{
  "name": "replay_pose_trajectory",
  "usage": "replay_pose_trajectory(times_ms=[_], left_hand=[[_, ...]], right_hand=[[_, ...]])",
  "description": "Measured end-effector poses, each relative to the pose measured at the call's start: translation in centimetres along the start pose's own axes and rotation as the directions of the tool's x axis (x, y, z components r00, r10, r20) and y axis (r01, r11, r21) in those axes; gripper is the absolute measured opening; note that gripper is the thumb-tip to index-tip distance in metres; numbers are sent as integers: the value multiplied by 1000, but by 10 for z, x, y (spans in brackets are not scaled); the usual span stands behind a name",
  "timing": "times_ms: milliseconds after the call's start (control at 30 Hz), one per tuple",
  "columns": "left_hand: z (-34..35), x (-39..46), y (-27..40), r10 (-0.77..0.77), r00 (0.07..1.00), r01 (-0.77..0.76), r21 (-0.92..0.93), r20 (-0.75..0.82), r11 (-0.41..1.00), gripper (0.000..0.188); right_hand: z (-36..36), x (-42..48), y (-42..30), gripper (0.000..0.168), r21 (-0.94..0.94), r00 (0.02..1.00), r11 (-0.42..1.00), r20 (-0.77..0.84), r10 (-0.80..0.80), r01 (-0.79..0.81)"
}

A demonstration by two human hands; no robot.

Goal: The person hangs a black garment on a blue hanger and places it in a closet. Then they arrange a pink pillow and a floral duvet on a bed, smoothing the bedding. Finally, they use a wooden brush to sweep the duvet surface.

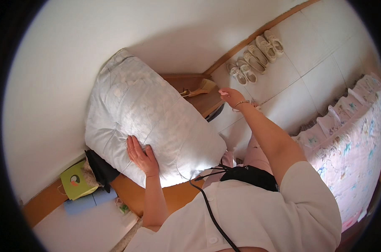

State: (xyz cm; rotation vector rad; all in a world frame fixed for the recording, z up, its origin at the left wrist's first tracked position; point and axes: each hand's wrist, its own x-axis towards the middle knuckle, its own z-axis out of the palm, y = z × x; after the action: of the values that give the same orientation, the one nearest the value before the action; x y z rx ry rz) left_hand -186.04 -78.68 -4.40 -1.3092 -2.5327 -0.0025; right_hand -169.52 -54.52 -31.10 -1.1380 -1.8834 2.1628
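A large pale grey-white patterned pillow or folded quilt [159,116] leans on a wooden cabinet beside the wall. Flat against its near left side lies my left hand [144,159], thumb spread from the fingers. My right hand [233,98], with a bangle at the wrist, is raised apart from the bedding, off the right end of the cabinet shelf [206,102]. Its fingers look curled, and I cannot make out whether anything small is between them. A wooden-handled brush [204,88] lies on that shelf, partly hidden by the bedding.
Several light shoes [256,56] line the wall on the tiled floor [299,77]. A bed or seat with a frilled floral cover [351,141] stands at right. At lower left are a green bag [78,181] and a black cloth item [99,168]. A black cable [211,211] crosses my shirt.
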Motion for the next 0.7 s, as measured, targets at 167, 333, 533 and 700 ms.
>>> replay_pose_trajectory(times_ms=[167,333,533,700], left_hand=[[9,-2,-4,-11,1000,11,68,2,998,47],[19,-3,0,-6,999,1,139,40,990,48],[25,-8,-8,-27,999,23,143,29,989,50],[31,-8,-12,-60,998,57,118,23,991,53]], right_hand=[[42,26,-43,41,-235,947,919,24,-321,317],[73,57,-79,44,-336,769,708,87,-633,621],[80,50,-136,31,-350,798,752,475,-371,558],[78,40,-150,30,-273,820,798,392,-417,537]])
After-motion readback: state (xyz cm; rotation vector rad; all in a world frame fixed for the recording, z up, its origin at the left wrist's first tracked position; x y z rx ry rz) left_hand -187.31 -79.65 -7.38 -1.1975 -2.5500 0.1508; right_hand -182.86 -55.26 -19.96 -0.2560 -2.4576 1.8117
